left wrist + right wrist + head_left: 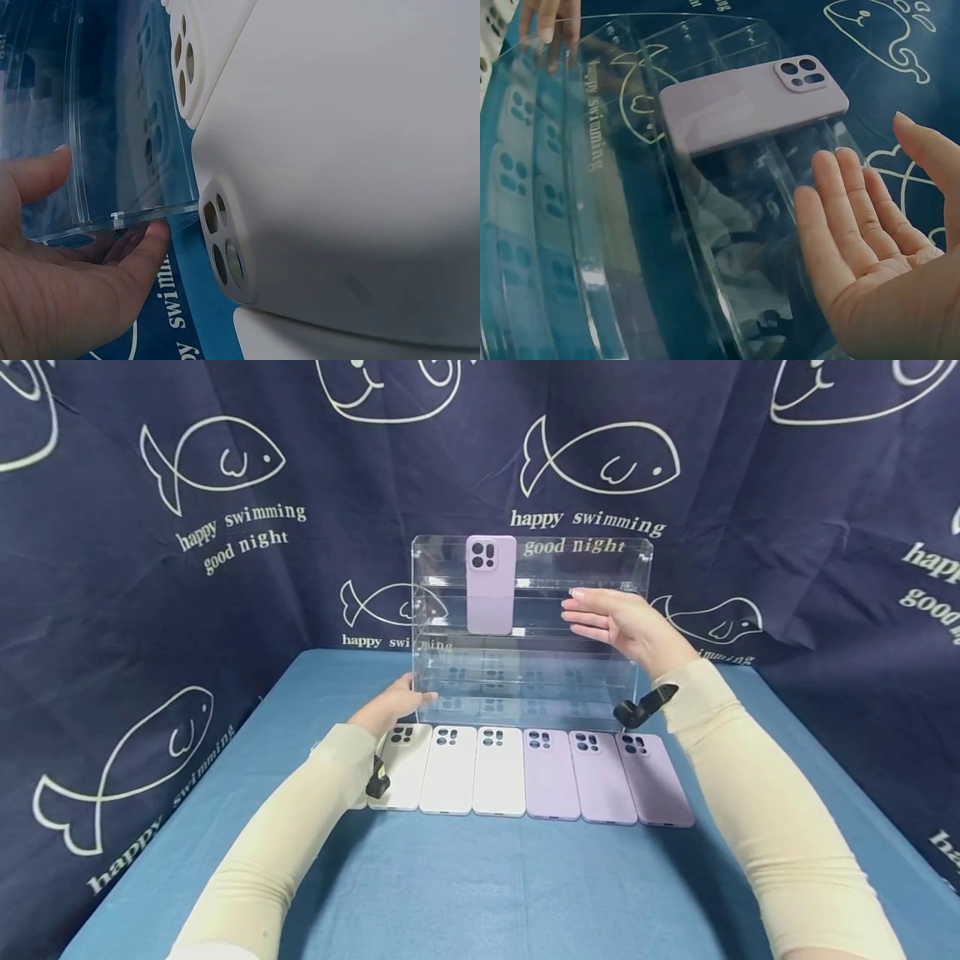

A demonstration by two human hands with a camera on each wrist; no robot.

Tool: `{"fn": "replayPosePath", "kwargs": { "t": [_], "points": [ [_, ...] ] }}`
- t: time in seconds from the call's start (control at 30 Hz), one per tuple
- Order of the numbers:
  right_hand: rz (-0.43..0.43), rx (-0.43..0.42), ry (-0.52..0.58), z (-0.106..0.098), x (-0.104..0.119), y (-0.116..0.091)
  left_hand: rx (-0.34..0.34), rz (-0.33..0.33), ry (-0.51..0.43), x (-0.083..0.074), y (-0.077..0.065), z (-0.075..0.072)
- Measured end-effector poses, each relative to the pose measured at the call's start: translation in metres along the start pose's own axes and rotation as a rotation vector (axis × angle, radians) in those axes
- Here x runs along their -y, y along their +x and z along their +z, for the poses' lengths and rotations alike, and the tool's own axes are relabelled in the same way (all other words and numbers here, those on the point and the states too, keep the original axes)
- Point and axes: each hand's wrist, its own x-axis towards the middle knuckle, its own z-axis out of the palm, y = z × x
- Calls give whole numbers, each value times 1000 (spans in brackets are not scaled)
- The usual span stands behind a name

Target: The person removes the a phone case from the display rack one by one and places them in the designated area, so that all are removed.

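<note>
A clear acrylic stepped display stand (525, 714) stands at the back of the table. One lilac phone case (491, 585) leans upright on its upper tier, left of centre. My left hand (396, 702) holds the stand's left side panel low down, thumb on the inner side and fingers around the outside, as the left wrist view shows. The right hand (618, 617) hovers in front of the stand's upper right, fingers straight and together, holding nothing. In the right wrist view its palm (885, 277) faces the lilac case across a gap.
Before the stand lies a row of flat cases: white cases (447, 772) on the left, lilac cases (603, 777) on the right. My left forearm covers part of the leftmost ones. Blue cloth covers the table (480, 893); a dark fish-print curtain (405, 460) hangs around it.
</note>
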Motion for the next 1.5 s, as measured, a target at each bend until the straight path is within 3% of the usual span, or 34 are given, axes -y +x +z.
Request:
{"fn": "replayPosePath", "kwargs": {
  "t": [0.27,0.57,1.1,1.37,1.5],
  "points": [
    [-28,6,17,15,11,10,-9,-14,10,-1,-1,-1],
    [-54,-26,-60,35,22,25,-25,15,-1,-1,-3,-2],
    [-84,-179,-135,69,25,58,-33,43,-17,-1,-1,-2],
    [-100,-230,-365,80,14,70,-13,42,-18,1,-2,1],
    [-115,-253,-414,84,12,73,-25,48,-16,2,-1,3]
  ]
}}
